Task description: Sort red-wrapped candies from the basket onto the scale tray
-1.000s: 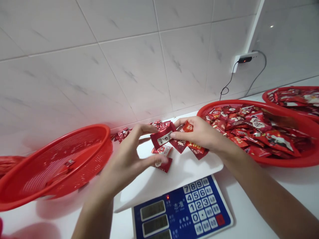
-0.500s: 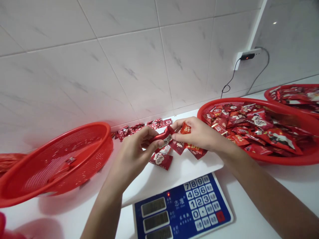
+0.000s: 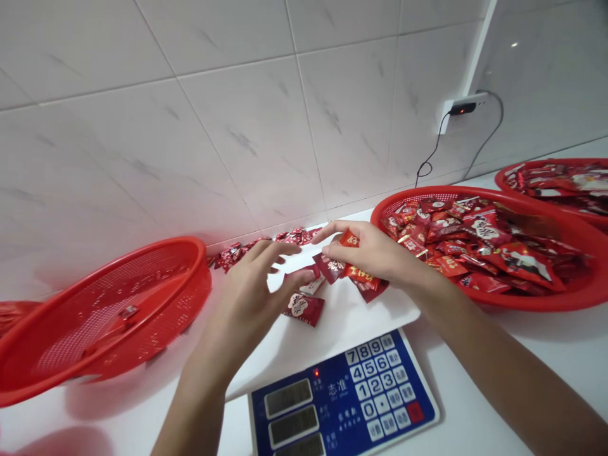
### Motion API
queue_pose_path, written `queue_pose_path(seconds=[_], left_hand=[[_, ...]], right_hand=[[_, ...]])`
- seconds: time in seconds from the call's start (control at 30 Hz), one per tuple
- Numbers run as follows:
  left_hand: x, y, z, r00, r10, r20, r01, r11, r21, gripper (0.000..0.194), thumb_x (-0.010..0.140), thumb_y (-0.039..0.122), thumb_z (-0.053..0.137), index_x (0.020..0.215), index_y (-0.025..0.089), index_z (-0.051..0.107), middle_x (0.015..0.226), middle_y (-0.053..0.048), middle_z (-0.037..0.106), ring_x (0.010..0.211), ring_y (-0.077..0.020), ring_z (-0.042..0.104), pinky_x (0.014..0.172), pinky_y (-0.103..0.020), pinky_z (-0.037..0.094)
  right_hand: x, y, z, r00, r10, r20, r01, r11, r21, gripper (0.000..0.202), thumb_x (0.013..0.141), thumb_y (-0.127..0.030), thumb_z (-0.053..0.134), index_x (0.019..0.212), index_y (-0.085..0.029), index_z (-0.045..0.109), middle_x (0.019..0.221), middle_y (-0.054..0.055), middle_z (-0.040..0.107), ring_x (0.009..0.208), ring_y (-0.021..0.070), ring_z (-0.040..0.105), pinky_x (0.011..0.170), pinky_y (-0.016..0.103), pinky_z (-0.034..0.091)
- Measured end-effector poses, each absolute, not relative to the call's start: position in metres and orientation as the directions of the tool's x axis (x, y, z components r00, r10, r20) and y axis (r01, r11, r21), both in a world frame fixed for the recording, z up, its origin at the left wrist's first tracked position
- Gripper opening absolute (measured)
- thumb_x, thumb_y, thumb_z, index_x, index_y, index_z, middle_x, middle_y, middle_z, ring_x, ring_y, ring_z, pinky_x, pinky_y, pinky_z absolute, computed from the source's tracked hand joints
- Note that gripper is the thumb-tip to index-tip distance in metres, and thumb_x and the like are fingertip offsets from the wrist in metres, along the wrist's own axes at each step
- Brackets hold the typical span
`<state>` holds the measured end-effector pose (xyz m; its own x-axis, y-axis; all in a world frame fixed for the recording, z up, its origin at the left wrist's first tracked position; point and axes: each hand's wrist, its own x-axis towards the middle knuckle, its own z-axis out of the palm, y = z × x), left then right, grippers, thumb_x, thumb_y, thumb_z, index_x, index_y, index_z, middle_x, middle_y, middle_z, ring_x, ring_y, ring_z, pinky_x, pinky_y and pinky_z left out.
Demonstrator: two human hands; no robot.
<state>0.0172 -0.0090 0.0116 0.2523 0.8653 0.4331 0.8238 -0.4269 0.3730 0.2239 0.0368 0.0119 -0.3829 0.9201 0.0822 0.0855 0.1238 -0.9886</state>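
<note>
My left hand [image 3: 261, 285] hovers over the white scale pan [image 3: 351, 329], thumb and fingers apart, holding nothing. Just beyond its thumb, dark red wrapped candies [image 3: 308, 310] with cream print lie on the pan. My right hand [image 3: 370, 250] has small red and orange wrapped candies [image 3: 349, 240] tucked under its thumb, while its index finger reaches out to the left. Its palm hides part of them. Below the pan is the scale's blue keypad panel [image 3: 346, 392], with digit keys and dark displays.
On the right stands a red basket [image 3: 532, 307] full of wrapped candies, another filled basket [image 3: 503, 180] behind it. A red basket [image 3: 202, 259] with a small packet inside tilts at left. Patterned packets [image 3: 232, 253] line the tiled wall. A power strip [image 3: 444, 120] hangs above.
The dark red candy pinched between both hands has been let go onto the pan. My left hand has opened and drawn apart from my right, whose index finger has stretched out.
</note>
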Motion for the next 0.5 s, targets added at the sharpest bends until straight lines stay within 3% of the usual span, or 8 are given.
queue_pose_path(seconds=[0.1, 0.17, 0.23, 0.37, 0.5], left_hand=[[0.029, -0.017, 0.013, 0.410, 0.740, 0.533, 0.730, -0.617, 0.295, 0.027, 0.094, 0.026, 0.069, 0.120, 0.028, 0.064, 0.109, -0.002, 0.069, 0.086, -0.0170, 0.069, 0.071, -0.027, 0.056], [0.033, -0.020, 0.014, 0.427, 0.663, 0.615, 0.729, -0.655, 0.200, 0.019, 0.097, 0.016, 0.063, 0.113, 0.025, 0.065, 0.103, -0.002, 0.068, 0.081, -0.0143, 0.067, 0.069, -0.025, 0.054], [0.034, -0.021, 0.016, 0.395, 0.637, 0.662, 0.732, -0.654, 0.193, 0.013, 0.098, 0.014, 0.060, 0.104, 0.023, 0.067, 0.096, -0.001, 0.068, 0.079, -0.0137, 0.066, 0.068, -0.025, 0.053], [0.028, -0.019, 0.020, 0.274, 0.705, 0.654, 0.720, -0.602, 0.347, 0.009, 0.096, 0.019, 0.065, 0.093, 0.024, 0.071, 0.093, 0.000, 0.069, 0.083, -0.0144, 0.067, 0.069, -0.024, 0.054], [0.023, -0.015, 0.019, 0.137, 0.844, 0.519, 0.634, -0.477, 0.609, 0.012, 0.095, 0.030, 0.066, 0.085, 0.022, 0.066, 0.083, 0.001, 0.067, 0.075, -0.0131, 0.065, 0.064, -0.022, 0.055]], right_hand=[[0.218, 0.031, 0.011, -0.482, 0.872, 0.081, -0.122, 0.025, -0.992, 0.014, 0.085, -0.011, 0.069, 0.096, -0.019, 0.071, 0.077, -0.002, 0.070, 0.067, 0.0104, 0.066, 0.064, 0.021, 0.052], [0.215, 0.028, 0.012, -0.540, 0.838, 0.074, -0.202, -0.045, -0.978, 0.008, 0.086, -0.012, 0.069, 0.091, -0.018, 0.071, 0.071, -0.002, 0.068, 0.063, 0.0098, 0.064, 0.061, 0.020, 0.051], [0.213, 0.027, 0.012, -0.584, 0.810, 0.050, -0.205, -0.088, -0.975, 0.003, 0.088, -0.016, 0.070, 0.085, -0.017, 0.071, 0.064, -0.002, 0.064, 0.058, 0.0097, 0.060, 0.056, 0.019, 0.048], [0.212, 0.033, 0.007, -0.618, 0.786, 0.005, -0.152, -0.112, -0.982, 0.017, 0.093, -0.028, 0.070, 0.079, -0.017, 0.069, 0.065, 0.000, 0.066, 0.055, 0.0089, 0.059, 0.051, 0.018, 0.045], [0.221, 0.042, 0.005, -0.521, 0.854, 0.001, -0.078, -0.046, -0.996, 0.025, 0.089, -0.041, 0.077, 0.092, -0.018, 0.070, 0.077, 0.001, 0.071, 0.055, 0.0089, 0.059, 0.048, 0.020, 0.043]])
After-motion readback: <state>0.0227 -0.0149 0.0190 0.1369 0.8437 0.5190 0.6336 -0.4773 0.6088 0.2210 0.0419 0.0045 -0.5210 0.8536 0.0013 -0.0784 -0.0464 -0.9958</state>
